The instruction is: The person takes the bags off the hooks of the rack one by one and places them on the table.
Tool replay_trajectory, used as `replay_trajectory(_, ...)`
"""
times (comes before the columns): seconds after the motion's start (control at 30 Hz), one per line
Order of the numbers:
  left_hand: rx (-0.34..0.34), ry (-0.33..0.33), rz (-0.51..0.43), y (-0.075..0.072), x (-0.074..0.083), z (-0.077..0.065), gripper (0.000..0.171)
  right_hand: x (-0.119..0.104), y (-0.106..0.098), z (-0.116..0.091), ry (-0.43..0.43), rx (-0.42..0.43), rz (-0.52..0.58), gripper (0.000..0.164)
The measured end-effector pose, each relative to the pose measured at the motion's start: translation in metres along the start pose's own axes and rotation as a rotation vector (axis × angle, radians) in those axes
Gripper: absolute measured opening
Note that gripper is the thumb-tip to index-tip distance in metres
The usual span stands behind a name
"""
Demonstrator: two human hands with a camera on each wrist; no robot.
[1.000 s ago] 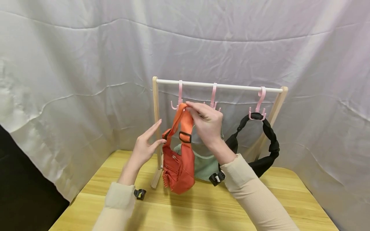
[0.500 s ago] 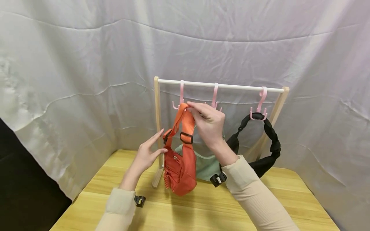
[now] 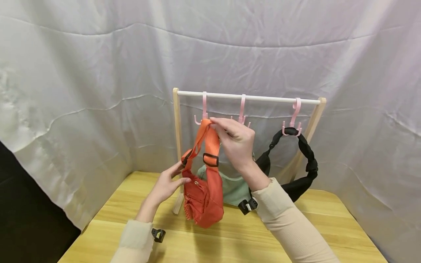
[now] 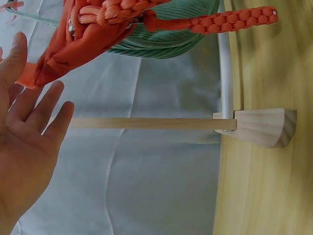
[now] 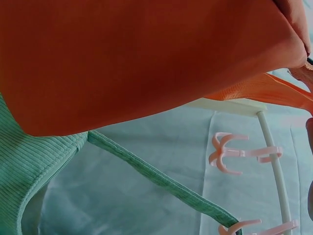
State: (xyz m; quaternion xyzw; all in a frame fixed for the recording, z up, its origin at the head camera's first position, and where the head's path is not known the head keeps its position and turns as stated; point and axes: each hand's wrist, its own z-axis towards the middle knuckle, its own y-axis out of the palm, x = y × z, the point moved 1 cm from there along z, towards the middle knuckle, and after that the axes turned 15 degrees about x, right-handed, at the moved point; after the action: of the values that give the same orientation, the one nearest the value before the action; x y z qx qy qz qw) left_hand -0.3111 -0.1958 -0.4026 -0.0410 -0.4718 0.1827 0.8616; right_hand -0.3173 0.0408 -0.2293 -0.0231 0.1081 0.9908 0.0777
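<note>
My right hand (image 3: 238, 146) pinches the top of the orange strap (image 3: 212, 144) of a red shoulder bag (image 3: 205, 208), just below the left pink hook (image 3: 204, 106). The bag hangs tilted over the table. My left hand (image 3: 166, 186) is at the bag's left side, thumb on the front and fingertips by the black buckle (image 3: 186, 159). Its fingers look extended and spread in the left wrist view, beside the bag's braided zip pull (image 4: 234, 22). Seen from the right wrist, the red bag covers much of the view, and little of the right hand shows at the edge.
A wooden rack with a white bar (image 3: 273, 98) stands on the wood-grain table (image 3: 250, 241). Behind the red bag, a green corduroy bag (image 3: 235, 190) hangs from the middle pink hook (image 3: 242, 107). A black bag (image 3: 307, 153) hangs from the right hook (image 3: 296, 111).
My left hand has slid down the bag's left side, its fingers moving in by the buckle. The bag has sunk slightly. My right hand keeps its pinch in nearly the same place.
</note>
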Motion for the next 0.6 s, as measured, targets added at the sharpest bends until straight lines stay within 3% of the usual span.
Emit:
replay_trajectory(0.3,-0.008,-0.009,-0.07,0.009,-0.009,-0.011,0.057,0.002,-0.004,-0.002,0.005,0.014,0.02,0.019)
replay_trajectory(0.5,0.011,0.004,-0.112,0.011,-0.013,-0.018,0.054,0.006,-0.014,-0.004,0.01,0.025,-0.007,0.017)
replay_trajectory(0.6,0.024,-0.02,-0.16,0.012,-0.013,-0.021,0.05,0.008,-0.02,-0.005,0.024,0.037,-0.033,0.016)
